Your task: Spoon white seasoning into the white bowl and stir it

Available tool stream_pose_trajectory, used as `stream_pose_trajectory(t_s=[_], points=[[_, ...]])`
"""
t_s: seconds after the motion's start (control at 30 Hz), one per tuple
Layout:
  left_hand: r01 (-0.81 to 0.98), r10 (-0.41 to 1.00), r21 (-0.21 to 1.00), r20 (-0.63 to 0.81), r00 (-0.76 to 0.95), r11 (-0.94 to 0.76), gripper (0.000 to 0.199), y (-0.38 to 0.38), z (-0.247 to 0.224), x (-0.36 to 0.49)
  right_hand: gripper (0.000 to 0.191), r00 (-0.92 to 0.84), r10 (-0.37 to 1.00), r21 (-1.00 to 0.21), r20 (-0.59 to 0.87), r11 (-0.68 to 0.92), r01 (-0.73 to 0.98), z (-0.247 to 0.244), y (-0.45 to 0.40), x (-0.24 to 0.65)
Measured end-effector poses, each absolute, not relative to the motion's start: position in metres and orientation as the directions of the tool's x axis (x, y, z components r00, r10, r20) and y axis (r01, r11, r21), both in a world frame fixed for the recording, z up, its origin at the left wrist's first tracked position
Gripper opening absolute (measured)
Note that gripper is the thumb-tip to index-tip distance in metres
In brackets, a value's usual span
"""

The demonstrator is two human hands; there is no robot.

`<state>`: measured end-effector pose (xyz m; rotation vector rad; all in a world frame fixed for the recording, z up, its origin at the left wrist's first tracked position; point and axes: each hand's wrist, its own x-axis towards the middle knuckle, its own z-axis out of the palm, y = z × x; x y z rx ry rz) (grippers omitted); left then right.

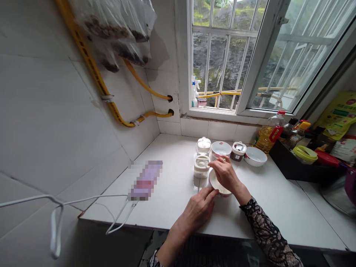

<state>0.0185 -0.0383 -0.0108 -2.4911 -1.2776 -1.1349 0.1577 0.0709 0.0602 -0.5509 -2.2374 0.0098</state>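
A bowl with pale, whitish contents stands on the white counter, partly hidden by my hands. My left hand is closed at its near left rim, with the fingertips against the bowl. Above the bowl, my right hand has its fingers pinched together close to a small white lidded jar. Whatever is in that pinch is too small to make out. Behind this jar is another white jar with a wire clasp. A white bowl and a dark-filled seasoning jar sit just beyond my right hand.
Another white bowl lies farther right, near an oil bottle. A black box of bottles and lidded containers lines the right side. A blurred purple item and a white wire hanger are at left. A barred window is behind.
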Motion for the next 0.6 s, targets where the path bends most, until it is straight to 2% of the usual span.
stream_pose_trajectory(t_s=[0.07,0.13,0.2,0.27,0.33,0.5,0.6], points=[[0.743,0.650,0.210,0.665,0.368,-0.635,0.044,-0.039,-0.010,0.018,0.021,-0.487,0.438,-0.264,0.755,0.884,0.386,0.063,0.072,0.162],[0.747,0.656,0.210,0.658,0.369,-0.631,0.045,-0.039,-0.011,0.018,0.017,-0.355,0.553,-0.430,0.754,0.823,0.371,0.065,0.074,0.171],[0.748,0.666,0.218,0.648,0.370,-0.627,0.046,-0.040,-0.011,0.017,0.016,-0.261,0.671,-0.586,0.694,0.737,0.337,0.066,0.076,0.182],[0.745,0.675,0.228,0.636,0.374,-0.627,0.047,-0.040,-0.011,0.017,0.016,-0.247,0.735,-0.663,0.631,0.676,0.321,0.066,0.078,0.193],[0.743,0.679,0.233,0.631,0.376,-0.628,0.047,-0.040,-0.011,0.016,0.016,-0.309,0.742,-0.653,0.594,0.670,0.353,0.066,0.078,0.201],[0.743,0.663,0.219,0.649,0.373,-0.632,0.045,-0.041,-0.011,0.016,0.019,-0.590,0.634,-0.505,0.501,0.767,0.396,0.065,0.075,0.199],[0.742,0.661,0.218,0.652,0.373,-0.634,0.044,-0.041,-0.011,0.016,0.022,-0.652,0.630,-0.546,0.421,0.750,0.372,0.062,0.073,0.195]])
